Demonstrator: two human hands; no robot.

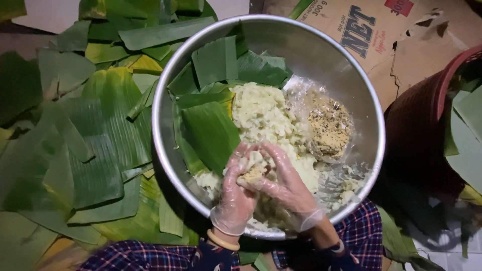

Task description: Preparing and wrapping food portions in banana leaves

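A big steel bowl (pixel 321 55) holds a pale yellow-white sticky mash (pixel 261 113), a brown speckled filling in clear plastic wrap (pixel 329 128) and several cut banana leaf pieces (pixel 211 133). Both hands wear thin clear gloves and meet over the bowl's near side. My left hand (pixel 236 193) and my right hand (pixel 286 185) cup one lump of mash with brown filling (pixel 253 173) showing in its middle. The fingers of both hands curl around the lump.
Many banana leaves (pixel 95 140) lie spread over the floor left of the bowl. A flattened cardboard box (pixel 396 35) is at the top right. A dark red plastic basket (pixel 427 115) with leaves stands at the right edge.
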